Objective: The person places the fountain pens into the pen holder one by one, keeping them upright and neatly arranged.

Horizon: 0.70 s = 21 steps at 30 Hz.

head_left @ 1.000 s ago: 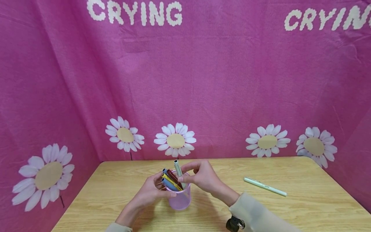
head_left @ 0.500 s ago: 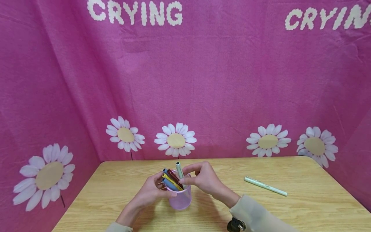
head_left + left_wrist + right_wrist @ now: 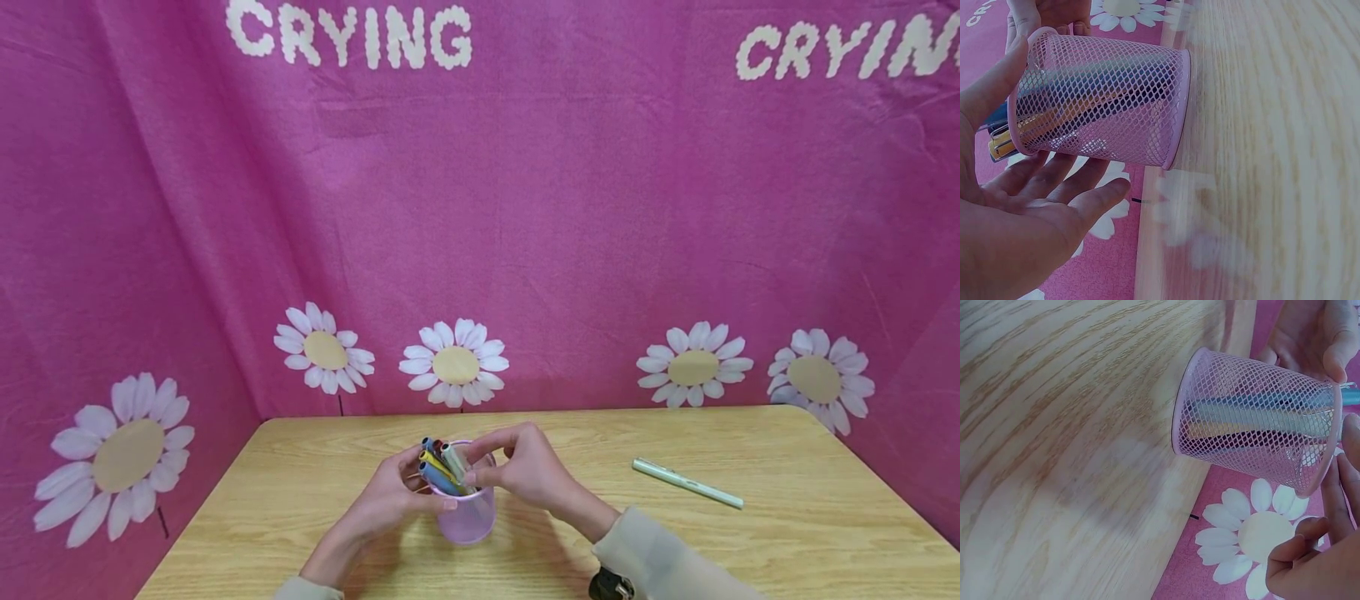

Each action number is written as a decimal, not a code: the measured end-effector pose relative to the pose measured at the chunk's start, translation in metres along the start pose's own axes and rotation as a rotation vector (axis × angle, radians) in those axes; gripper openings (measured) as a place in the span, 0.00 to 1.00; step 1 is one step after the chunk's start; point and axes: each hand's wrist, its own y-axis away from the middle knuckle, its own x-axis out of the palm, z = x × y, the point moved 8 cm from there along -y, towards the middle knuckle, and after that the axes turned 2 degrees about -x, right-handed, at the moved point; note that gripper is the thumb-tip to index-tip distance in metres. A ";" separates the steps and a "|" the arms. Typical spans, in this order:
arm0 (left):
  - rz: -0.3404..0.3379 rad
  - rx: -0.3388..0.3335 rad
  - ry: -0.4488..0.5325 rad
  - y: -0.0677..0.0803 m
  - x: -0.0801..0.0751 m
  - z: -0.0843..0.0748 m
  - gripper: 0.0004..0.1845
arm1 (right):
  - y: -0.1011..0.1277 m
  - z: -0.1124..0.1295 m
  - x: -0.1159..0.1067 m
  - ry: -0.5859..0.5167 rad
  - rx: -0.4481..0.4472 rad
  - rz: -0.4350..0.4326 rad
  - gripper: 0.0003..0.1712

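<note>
A pink mesh pen holder (image 3: pixel 467 523) stands upright on the wooden table. My left hand (image 3: pixel 392 497) holds it at the rim from the left, thumb in front and fingers behind; the left wrist view has the thumb (image 3: pixel 999 81) against the rim. Blue and yellow pens (image 3: pixel 438 473) lean inside, with a dark red one mostly hidden. My right hand (image 3: pixel 525 467) is over the rim from the right, its thumb and forefinger pinching a pale green pen (image 3: pixel 454 460) that is in the holder. Through the mesh the right wrist view shows the pens' lower parts (image 3: pixel 1241 419).
Another pale green pen (image 3: pixel 686 482) lies on the table (image 3: pixel 570 433) to the right. Behind and at the sides hangs a pink cloth (image 3: pixel 570 208) printed with daisies and lettering. A dark watch (image 3: pixel 611 583) is at the right wrist.
The pale green pen in my right hand has gone lower into the holder and now tilts left, over the dark red pen. My left hand and the holder have stayed in place.
</note>
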 end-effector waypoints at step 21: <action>-0.009 0.003 0.029 -0.001 0.000 0.001 0.44 | 0.031 0.001 -0.052 0.142 0.013 0.001 0.11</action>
